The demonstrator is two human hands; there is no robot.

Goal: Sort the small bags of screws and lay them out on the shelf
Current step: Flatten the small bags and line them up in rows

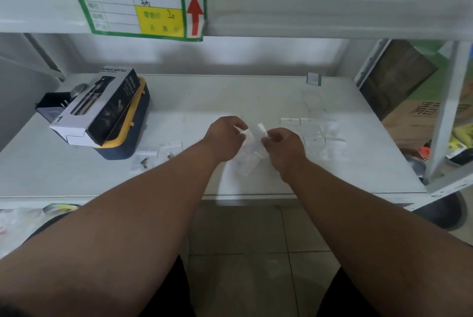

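Note:
Above the white shelf (230, 93), both hands hold a bunch of small clear screw bags (249, 152) between them. My left hand (225, 141) pinches the top of one bag, and my right hand (284, 149) pinches the top of another. The bags hang down and are blurred, so their contents cannot be made out. Several clear bags (313, 134) lie flat in rows on the shelf to the right of my hands. Two more small bags with dark screws (156, 156) lie on the shelf to the left.
A black-and-white spray bottle box (98, 106) lies on a yellow-and-blue case (128, 142) at the shelf's left. A green price label (139, 8) hangs on the upper shelf's edge. Cardboard boxes (412, 114) and a metal upright (446, 111) stand right.

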